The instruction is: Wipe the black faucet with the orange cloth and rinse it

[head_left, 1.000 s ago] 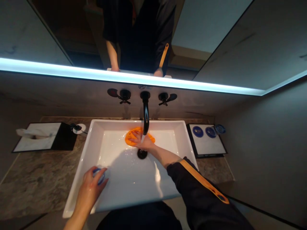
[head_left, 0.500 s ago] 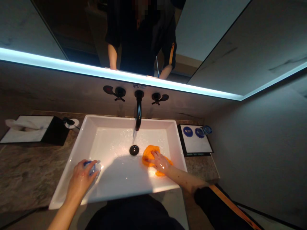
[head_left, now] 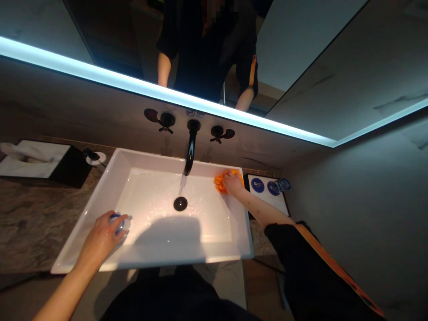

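Note:
My left hand (head_left: 107, 229) is closed around a clear glass (head_left: 126, 225) with a blue patch on it, over the left side of the white sink (head_left: 150, 264). My fingers hide part of the glass. At the sink's back right corner, my right hand (head_left: 233, 182) presses a bunched orange cloth (head_left: 220, 183) against the inner wall. Water runs from the black faucet (head_left: 190, 154) towards the round black drain (head_left: 180, 203), and the basin is wet.
Right of the sink stands a white tray (head_left: 272, 204) with blue round discs and another clear glass (head_left: 284, 184). On the left are a tissue box (head_left: 50, 167) and a small white round item (head_left: 97, 158). Two tap handles flank the faucet below a lit mirror (head_left: 200, 67).
My right hand has moved the orange cloth from the basin floor back and right to the corner, bunching it up. The left hand keeps the glass near the left side. The view has shifted slightly.

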Demonstrator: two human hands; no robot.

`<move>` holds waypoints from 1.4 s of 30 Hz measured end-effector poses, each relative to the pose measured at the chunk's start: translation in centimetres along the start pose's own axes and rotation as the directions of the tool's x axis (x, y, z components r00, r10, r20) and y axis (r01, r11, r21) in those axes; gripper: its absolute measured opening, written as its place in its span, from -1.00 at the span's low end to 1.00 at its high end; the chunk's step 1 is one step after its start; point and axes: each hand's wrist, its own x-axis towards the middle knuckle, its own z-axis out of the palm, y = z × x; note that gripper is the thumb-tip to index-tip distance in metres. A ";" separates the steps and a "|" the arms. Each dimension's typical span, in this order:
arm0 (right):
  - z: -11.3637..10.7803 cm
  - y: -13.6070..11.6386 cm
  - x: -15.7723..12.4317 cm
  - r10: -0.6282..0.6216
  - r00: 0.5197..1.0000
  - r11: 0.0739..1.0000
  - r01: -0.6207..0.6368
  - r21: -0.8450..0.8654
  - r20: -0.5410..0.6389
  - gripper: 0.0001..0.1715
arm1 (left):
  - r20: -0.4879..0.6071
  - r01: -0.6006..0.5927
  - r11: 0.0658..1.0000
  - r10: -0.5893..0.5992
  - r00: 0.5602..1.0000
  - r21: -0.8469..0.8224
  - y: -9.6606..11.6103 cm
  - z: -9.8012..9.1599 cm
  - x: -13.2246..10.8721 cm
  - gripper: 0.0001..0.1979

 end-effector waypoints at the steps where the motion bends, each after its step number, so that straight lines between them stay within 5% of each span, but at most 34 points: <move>1: 0.4 0.1 0.2 0.023 1.000 1.000 -0.023 -0.004 0.014 -0.56 | 0.008 0.000 1.000 0.000 1.000 -0.004 0.0 0.0 -0.1 -0.61; 4: 2.3 -0.6 -1.6 0.082 0.993 0.997 -0.082 -0.011 0.085 -0.61 | 0.022 -0.001 1.000 0.001 1.000 -0.007 0.0 0.1 -0.3 -0.62; 13: 7.3 -6.4 -14.4 0.073 0.979 0.995 -0.083 0.047 0.190 -0.62 | 0.017 -0.049 0.999 0.048 0.999 0.001 -0.4 0.9 -0.4 -0.61; 18: 8.7 -8.9 -15.7 0.066 0.975 0.952 -0.126 0.278 0.214 -0.65 | 0.044 0.033 0.999 -0.031 0.999 -0.043 -0.3 1.3 -1.0 -0.65; 21: 8.6 -12.3 -14.0 -0.082 0.981 0.906 0.000 0.423 0.176 -0.67 | 0.005 0.040 0.998 -0.039 0.999 -0.041 0.1 0.9 -1.3 -0.65; 24: 7.6 -17.9 -11.3 -0.278 0.955 0.849 0.194 0.491 0.105 -0.66 | -0.148 -0.022 1.000 0.022 0.989 0.007 0.8 -0.2 -1.4 -0.69; 29: 5.9 -28.1 -6.1 -0.507 0.860 0.754 0.478 0.451 -0.063 -0.62 | -0.338 -0.086 0.990 0.118 0.934 0.110 1.8 -2.6 -1.0 -0.79; 33: 4.6 -33.4 -1.6 -0.602 0.768 0.699 0.639 0.322 -0.218 -0.48 | -0.394 -0.078 0.989 0.123 0.911 0.128 2.1 -3.6 -0.8 -0.82; 37: 2.8 -34.8 4.0 -0.595 0.755 0.718 0.654 0.238 -0.276 -0.50 | -0.416 -0.063 0.988 0.116 0.902 0.140 2.1 -3.7 -0.5 -0.82; 42: 0.4 -30.7 11.1 -0.570 0.781 0.775 0.614 0.151 -0.254 -0.47 | -0.341 -0.069 0.988 0.113 0.933 0.138 2.0 -3.2 -0.3 -0.80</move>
